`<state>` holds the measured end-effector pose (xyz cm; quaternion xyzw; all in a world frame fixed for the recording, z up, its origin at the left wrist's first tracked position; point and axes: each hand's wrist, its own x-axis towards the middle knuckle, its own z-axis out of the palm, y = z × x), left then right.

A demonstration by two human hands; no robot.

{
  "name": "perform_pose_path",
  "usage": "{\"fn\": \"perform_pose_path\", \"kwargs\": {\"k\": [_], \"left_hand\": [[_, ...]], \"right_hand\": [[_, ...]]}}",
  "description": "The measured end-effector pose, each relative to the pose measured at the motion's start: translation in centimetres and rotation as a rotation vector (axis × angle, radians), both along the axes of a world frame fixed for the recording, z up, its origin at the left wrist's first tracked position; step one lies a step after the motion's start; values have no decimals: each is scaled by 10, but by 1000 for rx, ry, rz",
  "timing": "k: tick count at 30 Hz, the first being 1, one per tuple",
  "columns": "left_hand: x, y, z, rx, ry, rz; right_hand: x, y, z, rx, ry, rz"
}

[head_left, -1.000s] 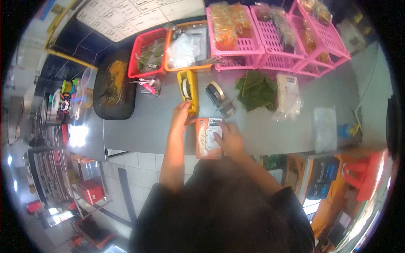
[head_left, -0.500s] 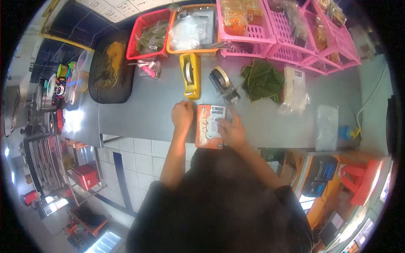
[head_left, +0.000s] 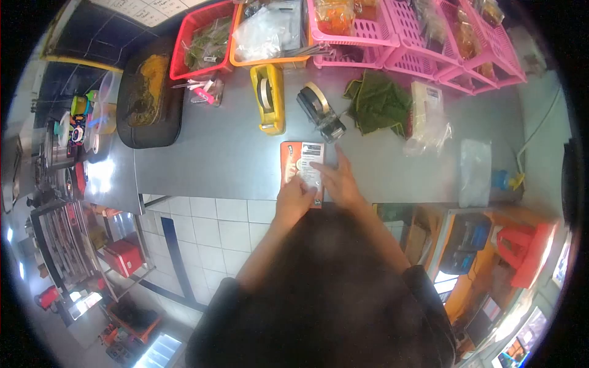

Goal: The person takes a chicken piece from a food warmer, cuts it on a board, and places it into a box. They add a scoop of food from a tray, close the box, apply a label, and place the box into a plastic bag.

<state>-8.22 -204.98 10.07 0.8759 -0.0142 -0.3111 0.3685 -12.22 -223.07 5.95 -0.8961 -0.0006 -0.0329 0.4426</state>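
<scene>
- Nearer than the orange packet point(head_left: 287, 154): two dark sleeves; bare arms coming out of them.
- On the low part of the orange packet: left hand point(head_left: 295, 199); fingers bunched close together near the white label point(head_left: 313, 151); hard to tell if pinching anything.
- At the right side of the orange packet: right hand point(head_left: 343, 184); fingers spread apart, not pinching; thumb out over the label, one finger pointing away.
- Under both hands: orange packet, flat on the shiny gray counter point(head_left: 211, 159), by the near edge; white label facing up.
- Down and left of the orange packet: white tiles point(head_left: 215, 230); a red box point(head_left: 123, 256) on a rack.
- Well to the right of the orange packet: a clear plastic bag point(head_left: 475, 172); a small blue and yellow thing point(head_left: 503, 179) beside it.
- Just past the orange packet: a black tape holder point(head_left: 323, 119); a yellow tape holder point(head_left: 274, 119) a bit to the left.
- Past the orange packet, to the right: a crumpled green cloth point(head_left: 380, 104); a white pack in clear plastic point(head_left: 427, 107).
- Past the orange packet, far left: a clear cup with pink and white things point(head_left: 208, 95); a black tray point(head_left: 130, 126) with yellow and brown stuff.
- Farthest from the orange packet: red basket point(head_left: 179, 55); orange basket point(head_left: 270, 62); pink baskets point(head_left: 423, 64) with bags inside.
</scene>
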Motion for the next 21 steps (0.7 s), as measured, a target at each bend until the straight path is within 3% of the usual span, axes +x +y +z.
{"fn": "perform_pose_path", "kwargs": {"k": [5,6,7,9,10,12,14,16,18,20,21], "left_hand": [[-1,37,26,117,-133,-217],[-1,52,6,199,-171,-246],[6,63,10,224,-179,-217],[33,83,13,119,69,-39],[45,92,11,129,-43,44],[88,103,25,270,-198,98],[129,112,36,173,-310,280],[177,126,40,187,-620,273],[234,136,45,484,-852,218],[286,142,59,707,-947,142],[312,149,59,686,-966,135]], "right_hand": [[0,12,17,-5,35,63],[0,12,16,4,51,57],[1,12,12,24,36,87],[1,14,5,48,46,104],[-1,18,9,-78,27,80],[-2,18,3,-65,15,73],[-9,22,1,-70,12,68],[-9,24,1,-144,1,21],[-6,24,3,-135,36,28],[-9,26,9,-125,28,4],[-8,25,9,-137,14,-18]]}}
